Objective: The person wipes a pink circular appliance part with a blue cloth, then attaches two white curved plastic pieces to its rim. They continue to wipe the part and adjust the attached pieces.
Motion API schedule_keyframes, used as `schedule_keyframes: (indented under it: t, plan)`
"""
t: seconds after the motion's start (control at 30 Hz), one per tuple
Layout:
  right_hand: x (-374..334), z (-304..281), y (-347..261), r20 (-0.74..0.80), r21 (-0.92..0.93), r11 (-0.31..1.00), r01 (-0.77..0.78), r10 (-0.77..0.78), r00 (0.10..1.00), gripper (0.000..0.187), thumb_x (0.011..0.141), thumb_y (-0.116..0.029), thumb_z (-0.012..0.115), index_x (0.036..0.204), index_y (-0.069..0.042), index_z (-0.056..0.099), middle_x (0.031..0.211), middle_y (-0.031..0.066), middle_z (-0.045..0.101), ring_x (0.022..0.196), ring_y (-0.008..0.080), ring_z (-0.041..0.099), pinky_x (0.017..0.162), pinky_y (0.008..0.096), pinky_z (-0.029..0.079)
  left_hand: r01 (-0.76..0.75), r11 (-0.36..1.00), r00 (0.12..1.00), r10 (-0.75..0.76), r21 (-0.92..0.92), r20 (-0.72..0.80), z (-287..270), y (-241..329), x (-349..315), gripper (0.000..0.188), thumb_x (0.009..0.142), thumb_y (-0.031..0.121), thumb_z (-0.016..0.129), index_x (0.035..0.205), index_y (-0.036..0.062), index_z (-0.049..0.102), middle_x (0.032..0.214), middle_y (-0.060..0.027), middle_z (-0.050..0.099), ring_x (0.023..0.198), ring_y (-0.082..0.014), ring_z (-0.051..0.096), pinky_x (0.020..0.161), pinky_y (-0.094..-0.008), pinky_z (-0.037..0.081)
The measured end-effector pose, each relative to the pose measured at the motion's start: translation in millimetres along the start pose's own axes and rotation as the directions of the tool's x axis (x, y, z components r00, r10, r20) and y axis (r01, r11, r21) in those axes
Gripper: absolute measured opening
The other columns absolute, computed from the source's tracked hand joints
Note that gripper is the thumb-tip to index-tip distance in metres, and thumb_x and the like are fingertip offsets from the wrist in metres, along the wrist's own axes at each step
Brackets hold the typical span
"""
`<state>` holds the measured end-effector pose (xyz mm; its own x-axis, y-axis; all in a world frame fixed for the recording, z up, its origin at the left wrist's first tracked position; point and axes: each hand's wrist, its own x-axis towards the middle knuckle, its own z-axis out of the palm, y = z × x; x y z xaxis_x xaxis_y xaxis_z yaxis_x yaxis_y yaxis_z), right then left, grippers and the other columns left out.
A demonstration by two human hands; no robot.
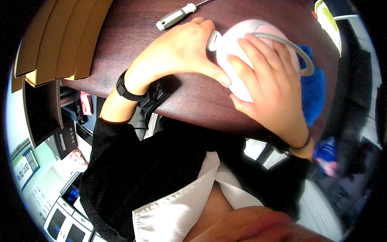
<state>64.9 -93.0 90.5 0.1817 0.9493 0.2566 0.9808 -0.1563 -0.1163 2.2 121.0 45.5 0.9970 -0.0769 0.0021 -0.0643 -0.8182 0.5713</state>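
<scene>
Both hands, left hand and right hand, clamped on pink device, near table edge, screwdriver beside.

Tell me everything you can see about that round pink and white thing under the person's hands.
The round pink and white thing is a smooth, glossy, plastic-looking dome lying on the dark reddish-brown table. A white tab juts out on its left side, and a grey tube curves over its top and right edge. The left hand grips its left side; the right hand lies spread over it. A blue cloth lies beside it.
</scene>
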Motion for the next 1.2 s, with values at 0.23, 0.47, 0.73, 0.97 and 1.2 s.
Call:
schedule_keyframes:
  t: [0.23, 0.47, 0.73, 0.97, 1.2]
  plan:
    - [-2, 11, -2, -0.004, -0.061, 0.998, 0.032, -0.032, 0.999, 0.057, 0.057, -0.018, 0.077, 0.111, -0.009, 0.065, 0.123, 0.0125, 0.058, 0.123, 0.0269, 0.051, 0.103, 0.0487, 0.036, -0.07, 0.989, 0.997, 0.074, 0.132, -0.025, 3, -2, 3, 0.097, 0.044, 0.071, 0.081, 0.09, -0.0122, 0.059, 0.092, -0.0276, 0.061, 0.082, -0.0405, 0.065, 0.074, -0.0409, 0.054]
    - [0, 11, -3, -0.028, -0.076, 0.997, 0.033, -0.035, 0.999, 0.052, 0.056, -0.016, 0.077, 0.106, -0.009, 0.066, 0.122, 0.0111, 0.06, 0.12, 0.026, 0.054, 0.102, 0.048, 0.037, -0.135, 0.975, 0.989, 0.145, 0.177, -0.044, 5, -4, 7, 0.094, 0.043, 0.075, 0.078, 0.079, -0.0102, 0.061, 0.076, -0.0243, 0.062, 0.075, -0.0391, 0.066, 0.068, -0.0413, 0.053]
    - [2, 6, 0, -0.025, 0.01, 1.0, 0.024, -0.024, 0.999, 0.049, 0.057, -0.014, 0.077, 0.105, -0.008, 0.066, 0.122, 0.0125, 0.059, 0.12, 0.0271, 0.054, 0.102, 0.0476, 0.039, -0.196, 0.966, 0.967, 0.219, 0.171, -0.127, 11, -11, 11, 0.091, 0.039, 0.078, 0.077, 0.066, -0.0069, 0.061, 0.062, -0.0201, 0.061, 0.058, -0.0352, 0.065, 0.058, -0.0372, 0.053]
    - [3, 3, 1, -0.03, 0.013, 0.999, 0.029, -0.029, 0.999, 0.049, 0.057, -0.015, 0.077, 0.104, -0.008, 0.067, 0.122, 0.0124, 0.059, 0.12, 0.0271, 0.054, 0.103, 0.0487, 0.039, -0.175, 0.965, 0.969, 0.204, 0.196, -0.139, 11, -8, 10, 0.089, 0.038, 0.079, 0.077, 0.065, -0.0051, 0.061, 0.059, -0.0182, 0.061, 0.055, -0.0335, 0.064, 0.055, -0.0371, 0.053]
    - [7, -7, 11, -0.001, 0.034, 0.999, 0.032, -0.032, 0.999, 0.057, 0.054, -0.016, 0.079, 0.109, -0.01, 0.066, 0.127, 0.012, 0.056, 0.121, 0.0301, 0.053, 0.103, 0.0473, 0.041, -0.087, 0.987, 0.99, 0.101, 0.137, -0.095, -3, -2, 3, 0.081, 0.049, 0.071, 0.078, 0.078, -0.0028, 0.059, 0.071, -0.0195, 0.06, 0.072, -0.0398, 0.061, 0.064, -0.043, 0.048]
